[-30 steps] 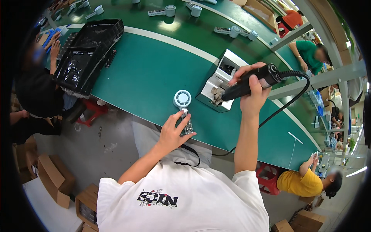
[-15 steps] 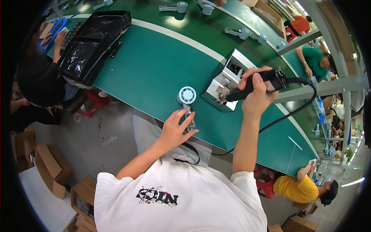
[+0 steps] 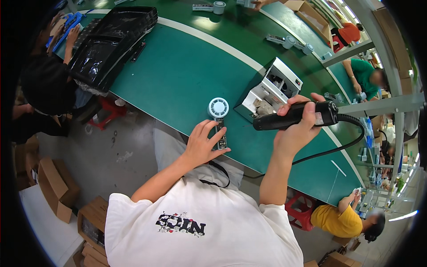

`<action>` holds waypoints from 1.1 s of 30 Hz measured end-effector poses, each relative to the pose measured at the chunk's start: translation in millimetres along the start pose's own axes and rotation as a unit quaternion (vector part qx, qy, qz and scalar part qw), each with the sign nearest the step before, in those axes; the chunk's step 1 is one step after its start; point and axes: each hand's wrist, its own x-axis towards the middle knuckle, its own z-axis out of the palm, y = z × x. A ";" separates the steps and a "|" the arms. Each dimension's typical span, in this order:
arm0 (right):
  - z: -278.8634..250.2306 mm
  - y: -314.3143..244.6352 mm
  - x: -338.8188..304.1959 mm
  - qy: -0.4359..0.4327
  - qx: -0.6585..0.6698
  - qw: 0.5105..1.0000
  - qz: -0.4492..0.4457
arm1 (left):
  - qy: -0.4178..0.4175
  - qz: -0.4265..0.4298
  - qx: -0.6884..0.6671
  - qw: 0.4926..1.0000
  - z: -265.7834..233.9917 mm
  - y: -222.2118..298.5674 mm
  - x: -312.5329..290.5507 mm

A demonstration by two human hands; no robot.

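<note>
A small light-blue handheld fan [image 3: 218, 108] lies on the green table, its round head pointing away from me. Its opened handle [image 3: 221, 135] shows parts inside. The fingers of my left hand [image 3: 203, 141] rest around this handle and hold it down. My right hand [image 3: 300, 120] is wrapped round a black corded electric screwdriver [image 3: 284, 121], held above the table with its front end toward the left. The screwdriver's tip is too small to make out. Just beyond it stands a white and black screw feeder [image 3: 271, 91].
Black plastic-wrapped trays [image 3: 113, 46] sit at the left, near a co-worker in black. Several fans [image 3: 289, 42] lie on the far green belt. The screwdriver's cable [image 3: 329, 149] loops along the right. Red stools [image 3: 300, 209] and cardboard boxes [image 3: 55, 184] stand on the floor.
My right hand has drawn the screwdriver back from the screw feeder, toward me, and turned it more level. The left hand stays on the fan. A hand now reaches a fan at the far top.
</note>
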 end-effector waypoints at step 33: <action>-34.4 -10.7 -2.2 -0.081 0.073 0.991 -0.078 | -0.122 -0.157 -0.031 0.980 -21.9 38.5 36.7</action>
